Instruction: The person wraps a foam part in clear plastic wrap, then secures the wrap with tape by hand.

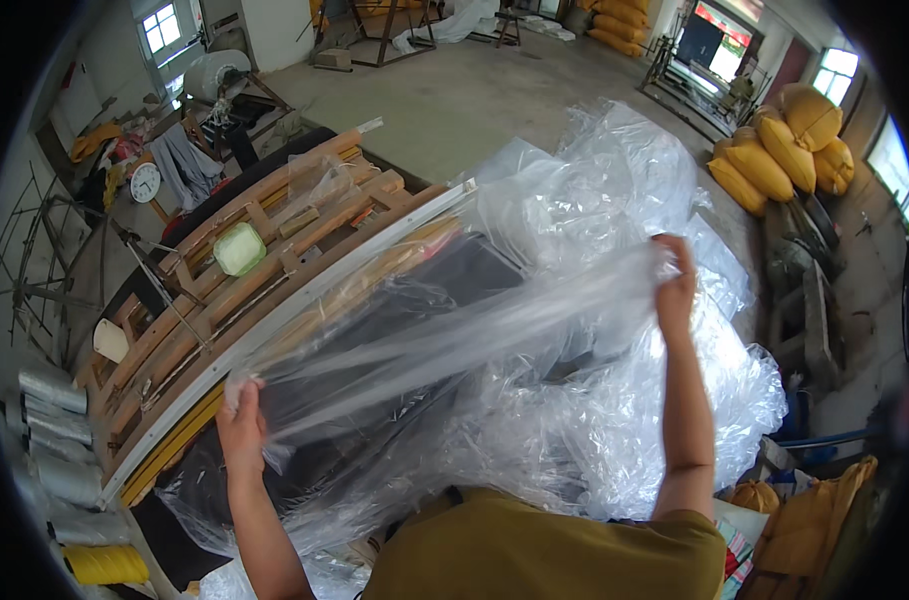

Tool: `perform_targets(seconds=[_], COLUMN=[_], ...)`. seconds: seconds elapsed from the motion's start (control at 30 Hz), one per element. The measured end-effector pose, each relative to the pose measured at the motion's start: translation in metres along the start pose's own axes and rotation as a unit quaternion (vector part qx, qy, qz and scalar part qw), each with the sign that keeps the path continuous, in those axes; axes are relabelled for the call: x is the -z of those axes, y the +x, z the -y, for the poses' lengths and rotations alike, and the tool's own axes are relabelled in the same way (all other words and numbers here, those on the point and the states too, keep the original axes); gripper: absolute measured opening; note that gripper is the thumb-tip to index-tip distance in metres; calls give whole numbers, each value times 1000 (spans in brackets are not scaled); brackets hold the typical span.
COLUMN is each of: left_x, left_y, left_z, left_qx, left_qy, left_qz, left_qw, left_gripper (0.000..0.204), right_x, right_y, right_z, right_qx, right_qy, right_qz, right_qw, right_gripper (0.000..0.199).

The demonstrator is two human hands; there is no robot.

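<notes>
A length of clear plastic film (474, 325) is stretched between my two hands, rising from lower left to upper right. My left hand (242, 428) is closed on its left end, near a long pale metal edge (304, 312). Out to the right, my right hand (676, 285) grips the other end, fingers curled over the bunched film. Beneath it lies a dark surface (444, 275), partly covered by the sheet. A large heap of crumpled clear film (614, 190) spreads below and beyond my right hand, reaching down to my body.
Beyond the metal edge runs a wooden frame (274, 250) holding a pale green container (239, 249). Silver rolls (69, 480) and a yellow roll (106, 564) stack at the left. Full yellow sacks (764, 170) stand at the right. A round clock (145, 182) is at the far left.
</notes>
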State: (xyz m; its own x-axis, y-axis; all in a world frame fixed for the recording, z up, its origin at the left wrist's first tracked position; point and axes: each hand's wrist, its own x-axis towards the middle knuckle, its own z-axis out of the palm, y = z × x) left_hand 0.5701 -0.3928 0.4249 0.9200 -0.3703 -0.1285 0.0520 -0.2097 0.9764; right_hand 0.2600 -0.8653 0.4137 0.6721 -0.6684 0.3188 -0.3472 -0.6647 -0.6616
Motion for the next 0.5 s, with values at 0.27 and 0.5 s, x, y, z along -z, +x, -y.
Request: perform_targets(seconds=[0.27, 0.5], left_x=[52, 18], left_y=[-33, -101], left_z=[-49, -127], left_qx=[-204, -424], left_qy=[-132, -84], left_qz=[-177, -462], left_qw=[954, 775], left_gripper=[30, 53], right_x=[-108, -124], right_y=[-44, -15], right_z=[178, 280], right_qx=[367, 272], right_qy=[129, -80], right_qz=[466, 667], right_qw=[794, 689], right_gripper=[62, 76])
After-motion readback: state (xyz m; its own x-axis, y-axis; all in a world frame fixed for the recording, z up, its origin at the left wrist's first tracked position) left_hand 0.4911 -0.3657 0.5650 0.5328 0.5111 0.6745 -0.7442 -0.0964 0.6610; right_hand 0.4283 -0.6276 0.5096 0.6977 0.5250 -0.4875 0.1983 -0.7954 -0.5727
